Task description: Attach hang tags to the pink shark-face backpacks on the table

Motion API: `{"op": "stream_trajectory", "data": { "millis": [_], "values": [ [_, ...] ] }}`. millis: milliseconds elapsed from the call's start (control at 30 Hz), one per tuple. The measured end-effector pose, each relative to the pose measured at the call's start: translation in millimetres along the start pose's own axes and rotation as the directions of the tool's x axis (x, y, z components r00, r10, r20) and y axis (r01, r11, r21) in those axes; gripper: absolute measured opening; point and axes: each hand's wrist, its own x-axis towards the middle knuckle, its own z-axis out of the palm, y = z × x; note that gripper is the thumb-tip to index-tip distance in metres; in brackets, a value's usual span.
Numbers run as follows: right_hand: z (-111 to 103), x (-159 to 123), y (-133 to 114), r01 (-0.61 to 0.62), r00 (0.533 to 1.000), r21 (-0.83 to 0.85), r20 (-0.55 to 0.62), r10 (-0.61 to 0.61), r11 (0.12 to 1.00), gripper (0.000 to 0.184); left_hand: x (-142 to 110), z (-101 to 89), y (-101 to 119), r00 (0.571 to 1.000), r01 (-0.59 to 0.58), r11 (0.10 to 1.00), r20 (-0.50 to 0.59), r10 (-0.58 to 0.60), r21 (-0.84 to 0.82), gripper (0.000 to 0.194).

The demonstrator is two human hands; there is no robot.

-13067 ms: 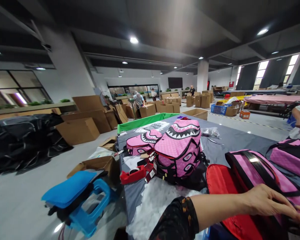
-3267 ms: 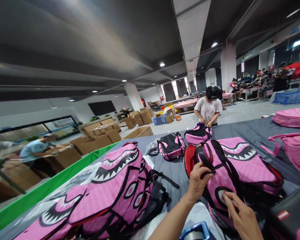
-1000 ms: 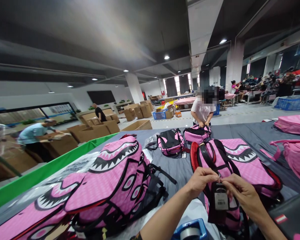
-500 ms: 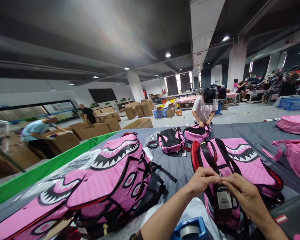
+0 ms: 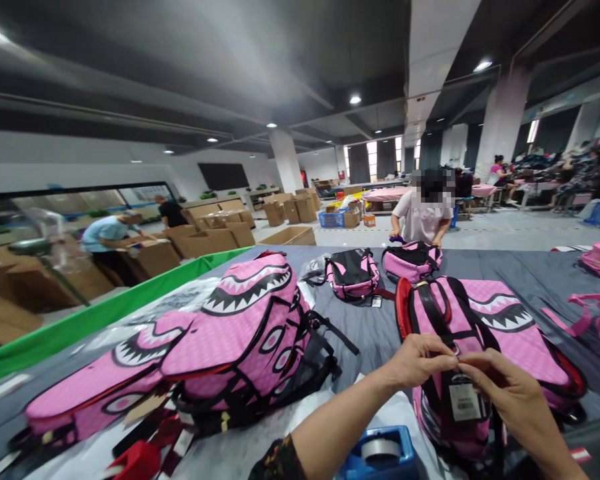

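Observation:
Just in front of me, a pink and black backpack (image 5: 455, 320) with red lining stands on the table. My left hand (image 5: 425, 361) is closed in a pinch over its front, fingertips against those of my right hand (image 5: 503, 380), which pinches too. What lies between the fingertips is too small to make out. Right below them hangs a white hang tag (image 5: 465, 401) with a barcode. Near my left forearm sits a blue tape dispenser (image 5: 380, 453). Behind the backpack lies a pink one with a shark mouth (image 5: 510, 310).
Shark-mouth backpacks (image 5: 235, 327) are piled at left on the grey-covered table (image 5: 365, 333). Red items (image 5: 140, 457) lie by them. Across the table, a co-worker (image 5: 423, 213) handles a small pink bag (image 5: 413, 260) beside a black-and-pink one (image 5: 353, 273). Cardboard boxes (image 5: 210, 243) stand beyond the green edge (image 5: 105, 307).
My view has swung slightly left, so things appear shifted right. Both hands stay pinched together above the tag. The co-worker's hands have moved apart over the small bag.

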Motion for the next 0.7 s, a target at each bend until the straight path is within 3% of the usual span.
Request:
{"op": "stream_trajectory", "data": {
  "millis": [200, 333, 433, 567, 700],
  "values": [
    [5.9, 7.9, 8.8, 0.175, 0.984, -0.223, 0.0, -0.179, 0.959, 0.039, 0.8, 6.7, -9.9, 0.997, 0.015, 0.997, -0.079, -0.021, -0.077, 0.04],
    [14.5, 11.8, 5.7, 0.216, 0.972, -0.286, -0.029, -0.233, 0.934, 0.05, 1.4, 11.2, -12.3, 0.99, 0.01, 0.996, -0.142, -0.023, -0.092, 0.048],
    [17.4, 12.0, 3.7, 0.132, 0.98, -0.254, -0.114, -0.165, 0.958, 0.048, 1.8, 13.9, -13.0, 0.982, 0.045, 0.986, -0.174, -0.073, -0.16, 0.052],
    [17.3, 8.0, 9.5, -0.101, 0.987, -0.124, -0.134, 0.084, 0.987, 0.054, 2.4, 15.9, -12.6, 0.979, 0.041, 0.982, -0.191, -0.076, -0.182, 0.052],
    [16.7, 5.7, 15.4, -0.106, 0.986, -0.23, -0.152, 0.072, 0.967, 0.057, 1.4, 16.2, -8.7, 0.987, -0.035, 0.996, -0.159, 0.022, -0.077, 0.051]
  ]
}}
